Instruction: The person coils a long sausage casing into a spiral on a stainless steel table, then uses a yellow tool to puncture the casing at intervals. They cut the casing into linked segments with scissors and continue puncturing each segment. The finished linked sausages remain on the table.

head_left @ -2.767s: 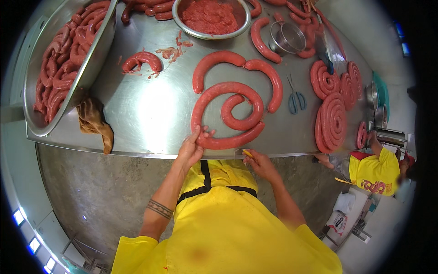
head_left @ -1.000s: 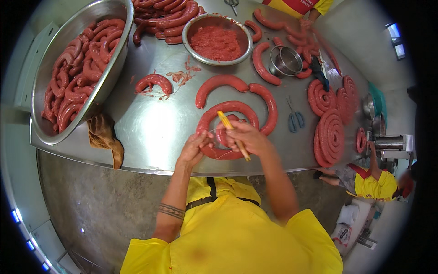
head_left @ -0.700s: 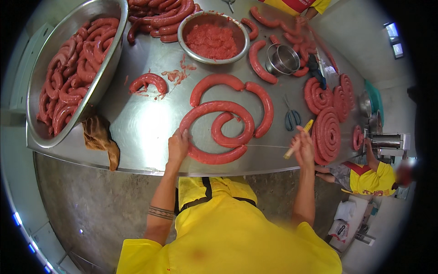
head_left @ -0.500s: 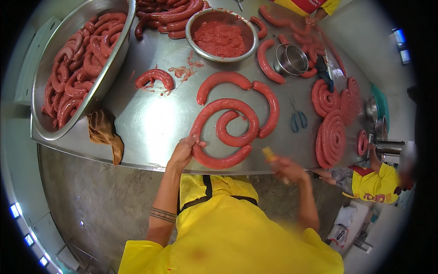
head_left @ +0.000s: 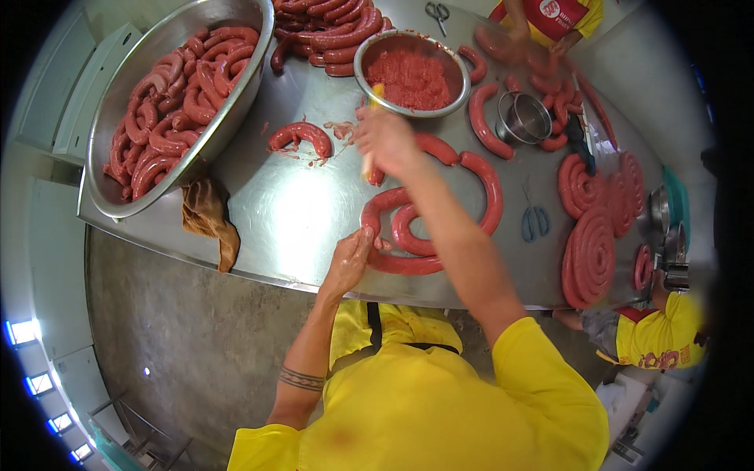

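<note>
My left hand is closed on a long curved sausage at the bend near the table's front. My right hand is raised farther forward, closed round a slim yellow and pale stick-like tool. It partly hides the upper sausage segment, and my forearm crosses in front of the loop. Inside the loop lies a smaller sausage curl; a second curved segment lies along its right side. Whether any string runs from the tool is too small to tell.
Steel table holds a sausage tub, sausage pile, bowl of red mince, brown cloth, blue scissors, dark scissors, steel pot and sausage coils. Co-workers stand opposite and at right.
My right hand with the tool has swung from low on the right to forward and left over the sausages. My left hand stays on the loop. The view has shifted, showing more opposite co-worker.
</note>
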